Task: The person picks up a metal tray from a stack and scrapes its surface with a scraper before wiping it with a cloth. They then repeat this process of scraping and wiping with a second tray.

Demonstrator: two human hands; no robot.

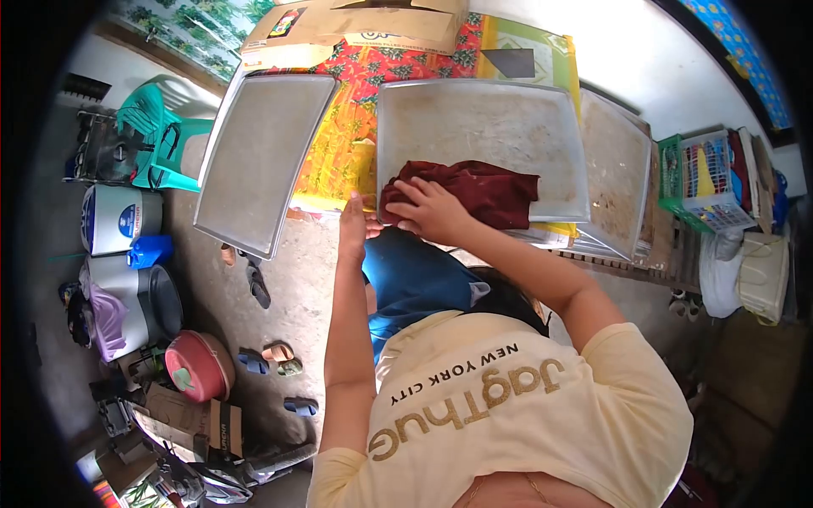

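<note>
A maroon cloth [483, 193] lies bunched over the near edge of a flat metal tray [500, 118], whose surface carries brownish stains. My right hand [430, 207] presses down on the cloth's left part, its fingers bent over the fabric. At the tray's near left corner is my left hand [353, 227], thumb pointing up and fingers curled against the rim; part of the grip is hidden. Left of it, a second metal tray [267, 157] rests tilted along the table's side. Another stained tray [616, 173] lies on the right, partly under the first one.
A red and yellow patterned tablecloth [360, 72] covers the table, with a cardboard box [356, 30] at the back. To the left stand a green plastic chair [157, 127] and a pink basin [199, 364]. Several slippers [278, 351] lie on the floor. A basket [707, 173] is at right.
</note>
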